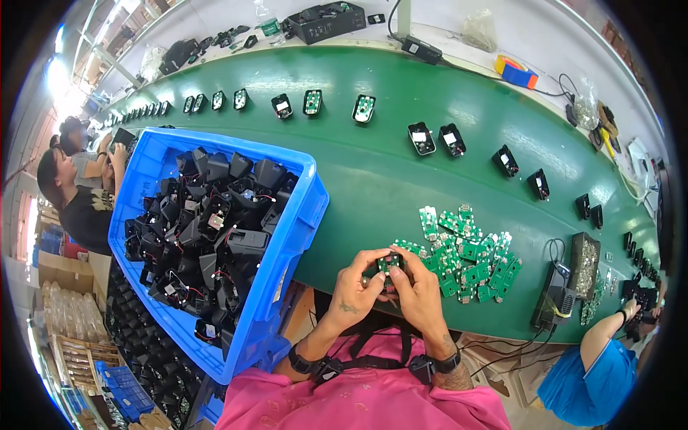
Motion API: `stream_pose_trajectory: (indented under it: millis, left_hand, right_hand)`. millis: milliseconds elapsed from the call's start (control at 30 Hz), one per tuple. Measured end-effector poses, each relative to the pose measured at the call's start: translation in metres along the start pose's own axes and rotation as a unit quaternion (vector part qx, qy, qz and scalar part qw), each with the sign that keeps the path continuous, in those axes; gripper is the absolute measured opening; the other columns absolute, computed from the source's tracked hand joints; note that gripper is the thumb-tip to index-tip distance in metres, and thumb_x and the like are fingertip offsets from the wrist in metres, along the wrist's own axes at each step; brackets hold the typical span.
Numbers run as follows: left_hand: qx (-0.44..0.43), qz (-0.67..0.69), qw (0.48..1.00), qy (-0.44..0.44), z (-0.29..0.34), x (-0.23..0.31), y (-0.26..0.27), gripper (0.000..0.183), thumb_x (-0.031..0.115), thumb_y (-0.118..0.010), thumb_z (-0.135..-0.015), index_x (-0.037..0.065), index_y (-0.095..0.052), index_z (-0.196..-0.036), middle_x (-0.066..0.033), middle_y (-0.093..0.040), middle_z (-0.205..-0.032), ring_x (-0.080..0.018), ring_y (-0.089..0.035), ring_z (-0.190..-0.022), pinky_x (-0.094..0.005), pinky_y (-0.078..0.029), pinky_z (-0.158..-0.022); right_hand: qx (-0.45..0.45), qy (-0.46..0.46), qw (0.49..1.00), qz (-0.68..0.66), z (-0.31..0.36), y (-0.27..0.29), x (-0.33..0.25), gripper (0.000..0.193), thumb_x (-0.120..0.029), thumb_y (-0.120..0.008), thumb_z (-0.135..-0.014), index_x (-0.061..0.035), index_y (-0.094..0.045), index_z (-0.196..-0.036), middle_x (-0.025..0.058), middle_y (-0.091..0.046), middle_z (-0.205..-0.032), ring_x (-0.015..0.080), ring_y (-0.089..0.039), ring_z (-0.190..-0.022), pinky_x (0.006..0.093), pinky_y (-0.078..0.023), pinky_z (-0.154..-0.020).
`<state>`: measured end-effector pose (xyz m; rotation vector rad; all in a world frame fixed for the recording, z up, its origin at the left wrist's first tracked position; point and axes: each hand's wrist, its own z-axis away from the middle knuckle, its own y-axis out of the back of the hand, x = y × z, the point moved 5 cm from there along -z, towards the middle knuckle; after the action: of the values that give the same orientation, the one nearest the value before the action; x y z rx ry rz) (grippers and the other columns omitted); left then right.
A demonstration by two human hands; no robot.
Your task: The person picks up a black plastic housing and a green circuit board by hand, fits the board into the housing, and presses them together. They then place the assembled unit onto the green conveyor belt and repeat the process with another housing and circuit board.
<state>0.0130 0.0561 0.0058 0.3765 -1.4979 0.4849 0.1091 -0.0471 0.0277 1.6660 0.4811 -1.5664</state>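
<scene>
Near the table's front edge, my left hand (355, 288) and my right hand (419, 292) are both closed around a small black plastic housing with a green circuit board (389, 264) in it. Both thumbs press on the board from above, and the fingers hide most of the housing's sides. Just beyond and to the right of my right hand lies a loose pile of green circuit boards (469, 259). On my left, a blue crate (315, 188) holds many black plastic housings (246, 242) with thin wires, heaped in disorder.
Black housings, some with boards fitted (364, 108), stand in a spaced row along the green table (344, 179). At right are a black power unit (556, 290) and a tray of small metal parts (585, 264). A shelf at the back carries a dark bin (326, 25). Co-workers sit at both sides.
</scene>
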Motion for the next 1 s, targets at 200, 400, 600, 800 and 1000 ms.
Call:
stream_pose_trajectory:
  millis: [200,400,600,800,1000]
  left_hand:
    - [0.016,0.04,0.999,0.018,-0.036,0.013,0.008,0.046,-0.003,-0.05,-0.092,0.003,-0.047,-0.137,-0.0151,-0.057,-0.125,-0.0177,-0.066,-0.095,-0.027,-0.063,-0.065]
    - [0.11,-0.033,0.992,-0.044,-0.172,0.013,0.039,0.04,0.0,-0.045,-0.095,0.003,-0.048,-0.136,-0.0156,-0.063,-0.116,-0.0187,-0.068,-0.058,-0.0251,-0.053,-0.047]
    - [0.152,-0.233,0.957,-0.086,-0.283,0.004,0.031,0.04,0.002,-0.05,-0.096,0.012,-0.052,-0.134,-0.0154,-0.069,-0.092,-0.0199,-0.065,-0.05,-0.0351,-0.055,-0.051]
    - [0.218,-0.351,0.886,-0.21,-0.305,0.008,0.042,0.043,0.011,-0.062,-0.089,0.006,-0.057,-0.131,-0.0234,-0.069,-0.093,-0.0438,-0.066,-0.088,-0.0503,-0.052,-0.08]
    - [0.135,-0.364,0.889,-0.241,-0.255,0.045,0.023,0.061,0.013,-0.066,-0.078,0.004,-0.052,-0.136,-0.0232,-0.057,-0.133,-0.0399,-0.055,-0.124,-0.044,-0.047,-0.101]
  right_hand:
    - [0.097,-0.024,0.994,-0.045,-0.004,0.007,-0.003,0.035,-0.014,-0.065,-0.093,0.0041,-0.055,-0.122,0.0109,-0.067,-0.073,0.0145,-0.063,-0.059,0.0302,-0.05,-0.056]
    - [0.079,0.165,0.974,0.13,0.025,-0.014,0.01,0.018,-0.013,-0.07,-0.088,-0.0003,-0.067,-0.1,0.0142,-0.067,-0.08,0.0255,-0.067,-0.066,0.0346,-0.053,-0.06]
    - [0.084,0.252,0.95,0.167,0.031,-0.021,0.012,0.006,-0.006,-0.071,-0.082,-0.0048,-0.067,-0.085,0.0112,-0.064,-0.073,0.0301,-0.063,-0.064,0.0402,-0.049,-0.058]
    - [0.079,0.254,0.951,0.16,0.032,-0.022,0.011,0.005,-0.006,-0.071,-0.082,-0.0047,-0.067,-0.085,0.0106,-0.064,-0.073,0.0297,-0.063,-0.064,0.0397,-0.049,-0.058]
    - [0.079,0.257,0.949,0.167,0.032,-0.023,0.017,0.007,-0.009,-0.07,-0.084,-0.0052,-0.066,-0.087,0.0081,-0.064,-0.073,0.0272,-0.064,-0.065,0.0379,-0.05,-0.06]
